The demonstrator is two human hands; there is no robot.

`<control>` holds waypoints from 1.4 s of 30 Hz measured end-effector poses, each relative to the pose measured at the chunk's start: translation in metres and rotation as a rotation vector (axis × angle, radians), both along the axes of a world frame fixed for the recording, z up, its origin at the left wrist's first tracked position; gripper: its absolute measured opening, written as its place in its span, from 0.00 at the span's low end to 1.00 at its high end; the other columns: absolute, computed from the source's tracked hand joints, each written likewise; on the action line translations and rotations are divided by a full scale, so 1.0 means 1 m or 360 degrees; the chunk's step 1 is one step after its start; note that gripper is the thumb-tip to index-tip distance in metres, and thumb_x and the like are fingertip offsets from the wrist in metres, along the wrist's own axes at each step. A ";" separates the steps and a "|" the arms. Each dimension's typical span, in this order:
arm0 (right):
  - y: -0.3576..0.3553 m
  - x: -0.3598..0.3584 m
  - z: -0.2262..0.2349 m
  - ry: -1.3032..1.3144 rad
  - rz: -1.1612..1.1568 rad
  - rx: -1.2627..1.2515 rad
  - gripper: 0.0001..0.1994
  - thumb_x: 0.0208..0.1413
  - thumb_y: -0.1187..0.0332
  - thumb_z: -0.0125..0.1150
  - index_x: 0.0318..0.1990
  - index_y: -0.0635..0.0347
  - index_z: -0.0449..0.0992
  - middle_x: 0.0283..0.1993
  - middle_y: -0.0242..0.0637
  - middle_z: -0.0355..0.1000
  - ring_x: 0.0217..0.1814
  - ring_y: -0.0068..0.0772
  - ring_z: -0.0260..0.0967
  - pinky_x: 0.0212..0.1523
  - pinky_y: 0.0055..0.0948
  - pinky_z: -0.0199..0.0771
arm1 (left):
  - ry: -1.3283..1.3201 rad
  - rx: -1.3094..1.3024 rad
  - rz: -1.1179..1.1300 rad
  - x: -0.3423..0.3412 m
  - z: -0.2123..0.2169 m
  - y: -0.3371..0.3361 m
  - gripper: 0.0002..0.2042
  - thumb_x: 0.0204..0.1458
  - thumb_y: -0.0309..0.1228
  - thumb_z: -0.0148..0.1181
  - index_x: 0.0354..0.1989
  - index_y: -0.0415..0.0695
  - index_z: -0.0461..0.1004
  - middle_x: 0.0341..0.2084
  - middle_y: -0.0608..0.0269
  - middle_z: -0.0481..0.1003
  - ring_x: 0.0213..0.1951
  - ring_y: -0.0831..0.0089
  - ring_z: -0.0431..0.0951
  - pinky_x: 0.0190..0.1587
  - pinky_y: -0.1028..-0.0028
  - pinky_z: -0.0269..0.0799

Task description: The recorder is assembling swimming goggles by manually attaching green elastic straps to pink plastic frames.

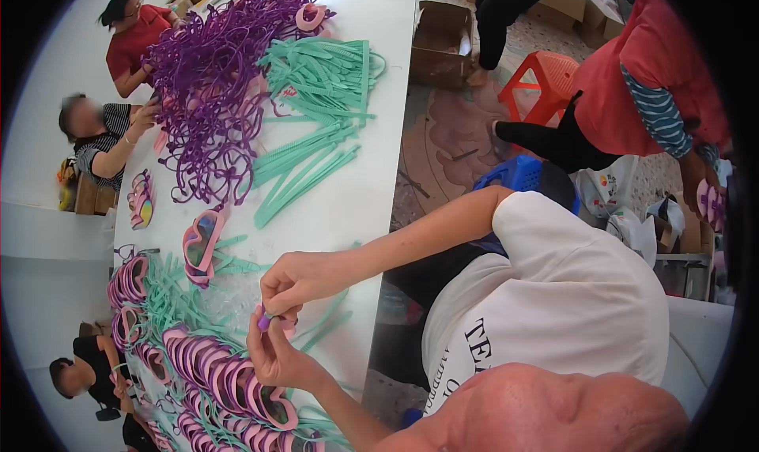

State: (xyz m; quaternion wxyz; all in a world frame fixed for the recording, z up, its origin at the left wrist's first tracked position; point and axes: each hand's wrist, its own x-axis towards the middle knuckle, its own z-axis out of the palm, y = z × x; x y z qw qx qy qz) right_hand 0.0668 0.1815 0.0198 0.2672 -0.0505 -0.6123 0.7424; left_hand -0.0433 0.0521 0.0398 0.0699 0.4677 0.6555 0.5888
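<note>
While both hands are meeting above the worktop:
Left hand: grip is pinching a small purple piece.
Right hand: grip is closing on the same piece.
Near left: pink goggle frames are lying in a row.

The person wears a white short-sleeved T-shirt of plain, smooth cloth. Its sleeve is wide and loose and ends above the elbow in a folded hem. Dark printed lettering in capital letters runs across the chest, partly hidden by folds in the cloth. Below the shirt, the lap shows dark clothing, though its kind cannot be made out. Both forearms are bare from the sleeve down. The right hand and the left hand are bare too, with short nails on the fingers.
</note>
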 end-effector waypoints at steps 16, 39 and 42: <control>0.010 -0.012 0.006 0.0172 0.0038 -0.0142 0.13 0.64 0.61 0.61 0.36 0.64 0.79 0.30 0.31 0.77 0.32 0.21 0.73 0.36 0.24 0.75 | 0.0430 0.0239 0.0248 -0.020 0.005 0.014 0.05 0.62 0.18 0.58 0.43 0.31 0.80 0.33 0.56 0.83 0.32 0.73 0.80 0.38 0.74 0.78; 0.015 -0.010 0.077 0.0147 -0.1073 0.1808 0.11 0.53 0.73 0.70 0.44 0.52 0.83 0.40 0.28 0.81 0.34 0.32 0.79 0.32 0.26 0.77 | 0.1240 0.0213 0.0475 -0.021 0.043 0.027 0.04 0.58 0.28 0.65 0.38 0.45 0.77 0.23 0.67 0.77 0.25 0.66 0.78 0.29 0.70 0.69; 0.035 -0.010 0.069 0.0289 -0.1127 0.1915 0.10 0.54 0.78 0.69 0.44 0.56 0.83 0.38 0.31 0.82 0.34 0.31 0.80 0.33 0.25 0.78 | 0.0792 0.0280 0.0204 -0.020 0.054 0.024 0.06 0.57 0.31 0.65 0.38 0.44 0.78 0.24 0.62 0.78 0.28 0.64 0.79 0.32 0.66 0.70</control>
